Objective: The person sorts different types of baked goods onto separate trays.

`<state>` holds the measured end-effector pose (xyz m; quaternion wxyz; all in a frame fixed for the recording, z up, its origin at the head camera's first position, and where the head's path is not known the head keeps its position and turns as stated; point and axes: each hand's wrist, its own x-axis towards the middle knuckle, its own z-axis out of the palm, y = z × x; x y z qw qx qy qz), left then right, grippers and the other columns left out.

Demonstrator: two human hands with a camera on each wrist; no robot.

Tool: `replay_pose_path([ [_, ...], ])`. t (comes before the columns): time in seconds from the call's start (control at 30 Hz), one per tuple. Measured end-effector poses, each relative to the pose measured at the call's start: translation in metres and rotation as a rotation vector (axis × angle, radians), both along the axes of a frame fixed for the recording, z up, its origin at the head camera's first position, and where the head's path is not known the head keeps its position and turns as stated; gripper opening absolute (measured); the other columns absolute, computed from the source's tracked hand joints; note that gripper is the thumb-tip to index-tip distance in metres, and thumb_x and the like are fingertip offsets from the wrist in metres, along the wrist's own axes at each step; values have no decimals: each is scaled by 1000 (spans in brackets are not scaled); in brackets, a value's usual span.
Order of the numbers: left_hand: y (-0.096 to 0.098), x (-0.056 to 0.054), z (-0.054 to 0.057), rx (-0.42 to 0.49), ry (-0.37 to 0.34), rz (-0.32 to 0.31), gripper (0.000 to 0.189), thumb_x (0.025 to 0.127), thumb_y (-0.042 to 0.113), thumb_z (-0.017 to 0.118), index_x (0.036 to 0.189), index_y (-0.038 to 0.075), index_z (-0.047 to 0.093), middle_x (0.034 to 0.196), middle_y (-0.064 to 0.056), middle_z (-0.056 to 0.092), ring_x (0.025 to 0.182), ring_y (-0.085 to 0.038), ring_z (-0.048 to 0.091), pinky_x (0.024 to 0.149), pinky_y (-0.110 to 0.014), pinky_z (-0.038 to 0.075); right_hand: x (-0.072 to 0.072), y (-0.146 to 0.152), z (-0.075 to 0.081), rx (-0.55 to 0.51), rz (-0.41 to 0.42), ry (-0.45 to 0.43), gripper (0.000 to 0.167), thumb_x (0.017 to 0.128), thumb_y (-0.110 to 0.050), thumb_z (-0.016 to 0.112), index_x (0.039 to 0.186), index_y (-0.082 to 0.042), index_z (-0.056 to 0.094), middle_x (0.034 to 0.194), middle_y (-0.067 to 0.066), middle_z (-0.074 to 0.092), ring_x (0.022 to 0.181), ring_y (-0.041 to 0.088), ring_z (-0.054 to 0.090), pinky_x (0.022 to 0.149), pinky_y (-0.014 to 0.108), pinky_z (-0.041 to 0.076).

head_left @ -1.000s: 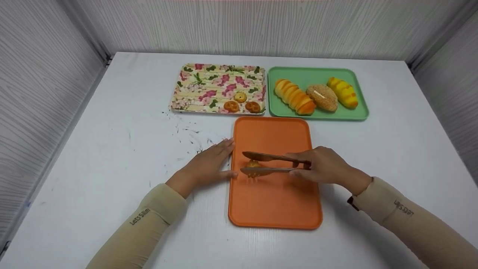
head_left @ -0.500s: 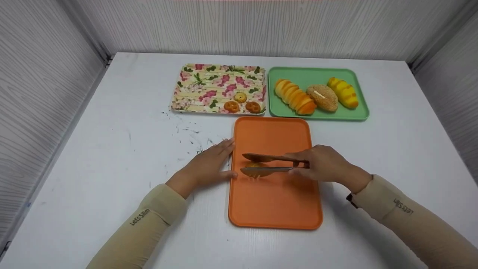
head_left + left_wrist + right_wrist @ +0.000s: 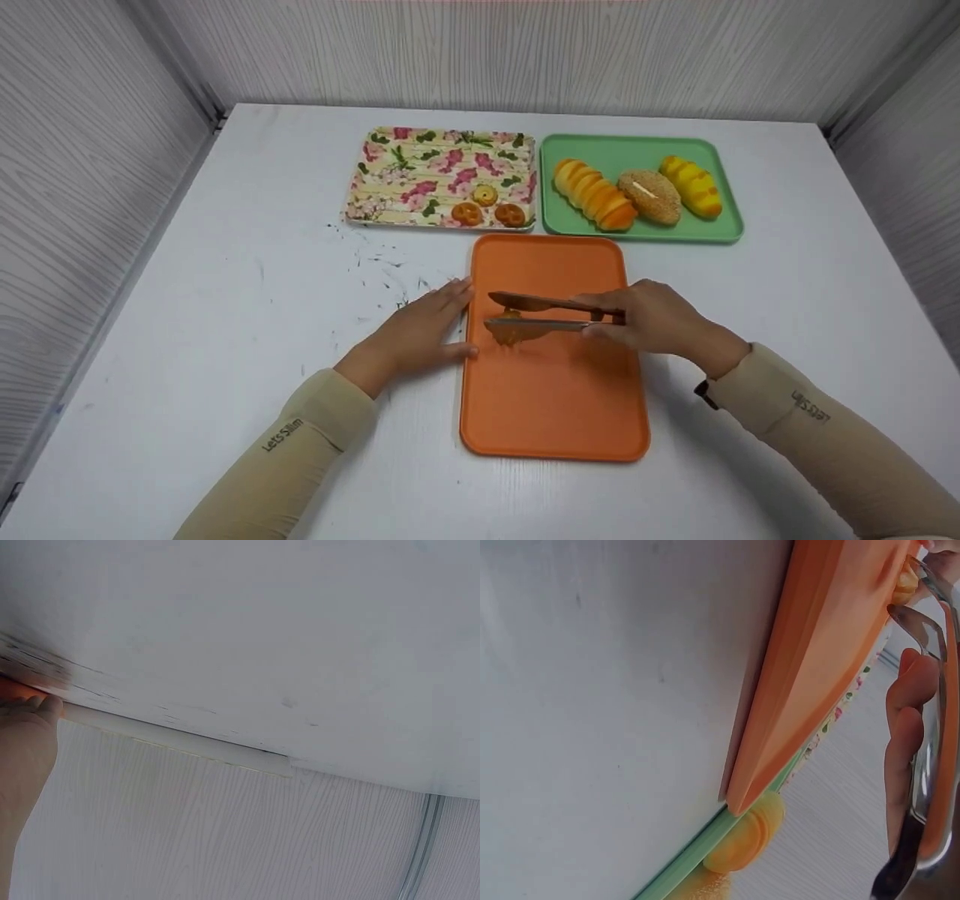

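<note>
My right hand [image 3: 664, 315] grips a pair of metal tongs [image 3: 544, 325] above the orange tray [image 3: 555, 405]. Between the tong tips sits a small golden-brown pastry [image 3: 511, 312], partly covered by the nearer tong arm. The right wrist view shows this pastry [image 3: 906, 586] at the tips too, with fingers [image 3: 911, 682] curled along the tongs. At the tray's left rim, my left hand [image 3: 412, 330] rests with thumb and fingertips touching the edge. Only part of the left hand [image 3: 26, 750] appears in the left wrist view, beside an orange bit of the tray.
Behind the orange tray lies a floral tray [image 3: 405, 180] bearing two pretzels [image 3: 466, 214] and a round cookie [image 3: 485, 196]. Right of it, a green tray [image 3: 600, 146] carries a ridged loaf [image 3: 592, 193], a seeded bun [image 3: 651, 196] and a yellow bread [image 3: 691, 186]. Pale walls enclose the white table [image 3: 225, 300].
The right hand and tongs have shifted slightly toward the far end of the orange tray, and the pastry has moved with them. My left hand stays at the rim.
</note>
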<state>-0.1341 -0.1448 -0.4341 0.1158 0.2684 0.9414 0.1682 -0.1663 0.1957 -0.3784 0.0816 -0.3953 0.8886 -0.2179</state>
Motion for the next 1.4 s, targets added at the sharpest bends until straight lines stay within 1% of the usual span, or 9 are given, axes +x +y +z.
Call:
replay_pose_path([
  [0.17,0,0,0,-6,-5,11,89,89,62,49,154,11,15,159,1,8,143,-16,8,114,-37,16,-11,-1,3,-21,-39,8,47,86,-37,70,128,-17,64,68,-11,58,51,7,41,48,28,35],
  [0.37,0,0,-1,0,-4,16,90,89,65,48,154,12,15,159,3,7,143,-15,8,114,-37,16,-27,-5,5,-60,-60,44,46,87,-33,70,129,-17,63,74,-8,64,48,8,40,45,28,34],
  [0.47,0,-1,-2,-4,-6,14,91,88,65,48,154,12,15,159,3,7,143,-15,8,114,-37,16,-36,-8,7,-65,-81,73,46,88,-37,68,128,-17,64,76,-5,65,49,9,42,46,29,36],
  [0.67,0,-2,-1,-11,-17,10,91,88,65,49,153,11,16,159,2,7,144,-16,7,114,-36,14,-54,-13,8,-65,-138,70,49,89,-43,64,131,-18,61,78,-1,65,51,12,44,48,31,36],
  [0.87,1,-2,-1,-7,-21,12,92,87,65,50,153,10,16,159,2,8,143,-15,7,114,-36,15,-71,-19,9,-88,-218,84,48,89,-42,65,131,-19,61,59,2,54,44,15,36,43,31,31],
  [1.03,1,-2,-1,-19,-18,12,92,87,65,50,154,10,15,159,1,8,143,-15,7,114,-35,15,-86,-27,8,-66,-319,58,49,88,-45,65,132,-25,59,60,3,54,48,17,34,46,33,30],
  [1.13,2,-1,0,-23,-26,14,92,88,65,50,154,10,15,159,1,8,143,-15,7,114,-35,14,-93,-31,9,-54,-368,31,51,87,-46,65,133,-25,57,58,4,52,50,18,35,48,34,29],
  [1.3,2,-1,1,-28,-31,14,92,88,65,49,154,10,14,159,1,7,143,-14,6,114,-35,14,-104,-35,9,-44,-427,-9,54,88,-49,63,135,-25,55,57,6,52,49,18,35,49,34,30],
  [1.4,1,-1,2,-26,-23,10,92,88,65,49,154,10,14,159,1,7,143,-15,6,114,-35,14,-110,-38,8,-39,-450,-14,55,89,-51,60,136,-24,54,61,6,56,49,18,37,51,34,32],
])
